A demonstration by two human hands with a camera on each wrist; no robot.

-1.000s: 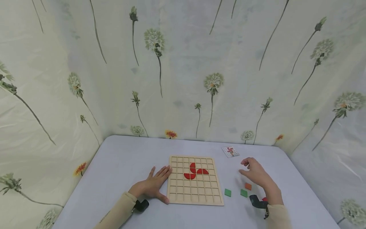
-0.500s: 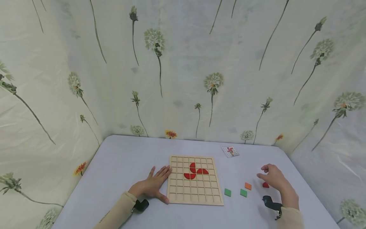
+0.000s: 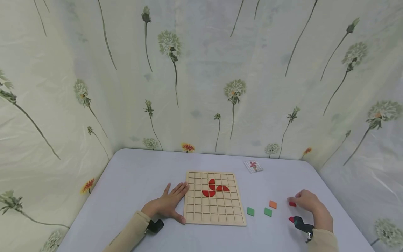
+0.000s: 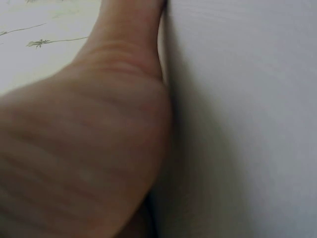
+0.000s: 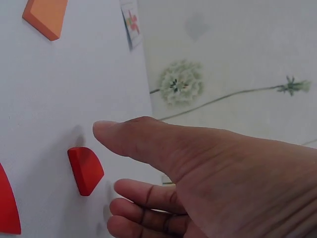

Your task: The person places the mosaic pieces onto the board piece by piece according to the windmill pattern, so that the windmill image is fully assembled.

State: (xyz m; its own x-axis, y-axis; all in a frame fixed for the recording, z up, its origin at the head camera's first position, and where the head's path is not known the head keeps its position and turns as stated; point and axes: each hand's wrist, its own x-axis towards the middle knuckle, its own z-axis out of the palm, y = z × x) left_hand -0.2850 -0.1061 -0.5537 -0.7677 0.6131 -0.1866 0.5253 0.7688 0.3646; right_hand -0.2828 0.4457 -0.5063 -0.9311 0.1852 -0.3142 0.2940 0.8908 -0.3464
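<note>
My left hand (image 3: 168, 204) lies flat with fingers spread, its fingertips and thumb at the left edge of a wooden grid board (image 3: 195, 206). Several red quarter-circle pieces (image 3: 212, 182) sit in the board's cells. On the right, my right hand (image 3: 309, 201) hovers low over a loose red quarter-circle piece (image 5: 88, 171). In the right wrist view, the thumb and the bent fingers stand on either side of that piece, with gaps showing. A second loose red piece (image 5: 7, 203) is nearer me, partly hidden in the head view. The left wrist view holds mostly the palm's heel.
An orange square tile (image 3: 273, 204) and two green square tiles (image 3: 250, 211) lie between the board and my right hand. Behind them rests a small pattern card (image 3: 253, 166). A flowered cloth (image 3: 201, 87) hangs along the table's back and sides.
My right hand has moved right, away from the board's side, then down to the loose red piece. My left hand and the board stay where they were.
</note>
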